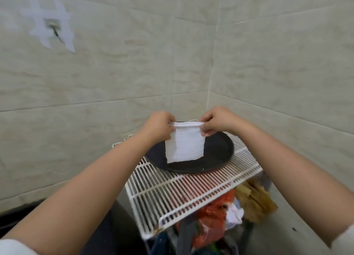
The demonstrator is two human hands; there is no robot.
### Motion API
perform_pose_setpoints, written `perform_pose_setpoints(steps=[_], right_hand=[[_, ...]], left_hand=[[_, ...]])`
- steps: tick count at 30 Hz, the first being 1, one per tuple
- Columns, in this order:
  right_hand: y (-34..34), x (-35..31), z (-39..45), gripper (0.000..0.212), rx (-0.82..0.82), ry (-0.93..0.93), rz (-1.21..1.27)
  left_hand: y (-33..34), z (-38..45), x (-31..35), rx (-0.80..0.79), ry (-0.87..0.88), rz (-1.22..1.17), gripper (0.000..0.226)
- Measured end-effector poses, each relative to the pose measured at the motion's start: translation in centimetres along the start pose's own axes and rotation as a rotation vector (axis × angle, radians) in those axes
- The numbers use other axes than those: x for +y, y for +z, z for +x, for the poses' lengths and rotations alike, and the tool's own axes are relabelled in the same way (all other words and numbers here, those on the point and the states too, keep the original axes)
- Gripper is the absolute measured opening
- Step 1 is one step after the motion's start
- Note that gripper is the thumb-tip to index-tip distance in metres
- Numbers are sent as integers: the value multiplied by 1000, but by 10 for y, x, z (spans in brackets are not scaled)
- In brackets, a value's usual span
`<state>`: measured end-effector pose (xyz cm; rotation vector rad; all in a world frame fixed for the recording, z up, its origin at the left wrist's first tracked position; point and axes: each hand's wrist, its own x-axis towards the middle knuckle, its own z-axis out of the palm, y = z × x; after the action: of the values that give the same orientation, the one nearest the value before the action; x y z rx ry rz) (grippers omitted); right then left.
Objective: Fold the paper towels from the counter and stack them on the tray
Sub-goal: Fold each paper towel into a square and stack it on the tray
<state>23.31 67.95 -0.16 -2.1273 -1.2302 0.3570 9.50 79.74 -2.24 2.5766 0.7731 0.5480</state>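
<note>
Two hands: raised side by side over the tray, both pinched onto one folded paper towel [184,146] along its top edge.
Left hand [160,125]: closed on the top left corner of the towel, thumb toward the camera, remaining fingers hidden behind the sheet.
Right hand [216,121]: closed on the top right corner, fingertips curled down over the front of the sheet.
Grip line: the top edge is stretched nearly level between the two hands and shows several white layers doubled over.
Paper towel: white, roughly square, hung straight down from the grip; the lower edge is free and slightly slanted, the lower left corner sitting lowest.
Below the grip: a round black tray [220,149] is seen directly beneath and behind the hanging towel; whether the lower edge touches it cannot be told.
Under the tray: a white wire rack [172,193] is laid flat, with the tray resting on its far end and bare bars on the near end.
Beneath the rack: an orange plastic bag [212,216], crumpled white paper and brownish material are heaped.
Behind the grip: beige tiled walls [115,72] meet in a corner to the right of the hands.
Far upper left of the grip: strips of white tape [51,23] are crossed over a wall fitting.
Nearest the camera: bare forearms, with white sleeve edges at the frame's bottom corners.
</note>
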Motion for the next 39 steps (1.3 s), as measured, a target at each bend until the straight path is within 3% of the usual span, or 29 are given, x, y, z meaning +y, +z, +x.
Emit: perform_pose_setpoints(steps=[6, 8, 13, 20, 24, 29, 39], right_hand=[[-2, 58, 116, 23, 104, -330, -216], [7, 82, 140, 24, 50, -393, -240], [42, 142, 156, 19, -264, -527, -618], [45, 158, 149, 25, -317, -580, -807], [43, 118, 138, 38, -279, -592, -790], [75, 28, 83, 50, -228, -775, -621], [234, -175, -157, 65, -468, -1103, -471]], left_hand=[[57, 89, -8, 265, -177, 97, 29], [80, 100, -16, 218, -212, 180, 34], [137, 88, -25, -109, -292, 462, 28], [157, 65, -16, -135, -352, 523, 28], [125, 41, -16, 7, -459, 542, 38], [56, -54, -32, 128, -656, 591, 51], [-57, -394, -42, 299, -1150, 760, 55]])
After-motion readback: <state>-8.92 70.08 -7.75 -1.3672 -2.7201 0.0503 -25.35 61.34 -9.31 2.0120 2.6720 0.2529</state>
